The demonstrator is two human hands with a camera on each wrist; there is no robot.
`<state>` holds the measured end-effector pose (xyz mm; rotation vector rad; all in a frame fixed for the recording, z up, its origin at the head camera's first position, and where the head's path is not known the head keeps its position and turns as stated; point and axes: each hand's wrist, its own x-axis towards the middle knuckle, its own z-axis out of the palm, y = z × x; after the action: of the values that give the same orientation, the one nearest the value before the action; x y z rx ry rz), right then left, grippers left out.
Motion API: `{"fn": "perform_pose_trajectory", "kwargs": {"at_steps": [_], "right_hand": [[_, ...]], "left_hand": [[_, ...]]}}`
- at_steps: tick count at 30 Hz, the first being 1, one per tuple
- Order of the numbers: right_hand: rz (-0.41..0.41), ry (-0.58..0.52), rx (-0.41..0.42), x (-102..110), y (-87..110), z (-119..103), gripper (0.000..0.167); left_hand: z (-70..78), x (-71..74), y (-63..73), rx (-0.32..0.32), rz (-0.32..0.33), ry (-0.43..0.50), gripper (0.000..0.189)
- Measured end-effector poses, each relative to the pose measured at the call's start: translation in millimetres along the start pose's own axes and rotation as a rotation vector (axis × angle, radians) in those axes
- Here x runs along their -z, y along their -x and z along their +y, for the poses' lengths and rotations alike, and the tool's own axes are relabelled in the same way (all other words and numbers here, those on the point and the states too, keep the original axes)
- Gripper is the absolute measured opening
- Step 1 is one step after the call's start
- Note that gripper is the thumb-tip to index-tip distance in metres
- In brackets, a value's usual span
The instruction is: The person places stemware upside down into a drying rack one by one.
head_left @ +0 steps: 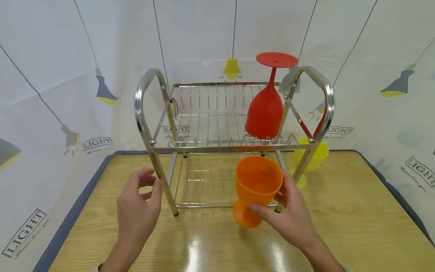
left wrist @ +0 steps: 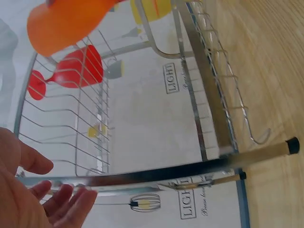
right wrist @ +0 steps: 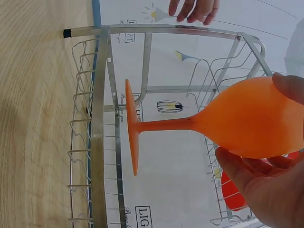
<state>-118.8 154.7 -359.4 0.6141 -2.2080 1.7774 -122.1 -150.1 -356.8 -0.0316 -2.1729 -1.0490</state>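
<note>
My right hand grips an orange goblet by its bowl, thumb on the near side and fingers behind. The goblet is upright, its mouth tilted slightly towards me, in front of the two-tier metal dish rack. In the right wrist view its stem and round foot hang free of the hand. Upside down on the rack's upper tier, at the right, stands a red goblet. My left hand is beside the rack's left front leg, fingers loosely bent and holding nothing; whether it touches the leg, I cannot tell.
A yellow goblet stands upright on the wooden table, behind the rack's right side. The rack's lower wire tier lies low over the table. A white printed cloth hangs around the back and sides.
</note>
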Motion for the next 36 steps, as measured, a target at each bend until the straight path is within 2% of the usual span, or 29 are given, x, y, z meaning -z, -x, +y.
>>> {"fn": "perform_pose_trajectory", "kwargs": {"at_steps": [4,7,9,13,18,23,27,30,36], "right_hand": [[-0.036,-0.022,0.036,-1,-1.1,0,0.083],[-0.064,-0.036,0.05,-1,-1.5,0,0.086],[-0.084,-0.052,0.053,-2,-2.7,-1,0.087],[-0.124,-0.073,0.101,-6,-6.6,-3,0.091],[-0.131,-0.037,0.148,-11,-10.7,-4,0.096],[-0.14,0.061,0.188,-15,-13.1,-3,0.095],[-0.154,0.155,0.247,-16,-14.3,0,0.095],[-0.172,0.184,0.259,-17,-14.0,1,0.098],[-0.222,0.265,0.283,-17,-13.5,3,0.1]], "left_hand": [[12.4,1.9,4.9,-0.038,-0.023,-0.02,0.018],[19.9,0.1,8.3,-0.043,-0.094,-0.006,0.015],[23.8,-2.6,9.4,-0.024,-0.154,0.019,0.013],[28.9,-8.5,9.3,0.066,-0.266,0.088,0.011],[32.5,-13.9,7.0,0.195,-0.384,0.185,0.026],[37.0,-21.3,2.6,0.378,-0.52,0.388,0.035],[40.9,-28.7,1.2,0.519,-0.582,0.547,0.04],[41.9,-34.8,-0.6,0.576,-0.638,0.599,0.045],[36.9,-45.3,-6.1,0.646,-0.781,0.63,0.06]]}}
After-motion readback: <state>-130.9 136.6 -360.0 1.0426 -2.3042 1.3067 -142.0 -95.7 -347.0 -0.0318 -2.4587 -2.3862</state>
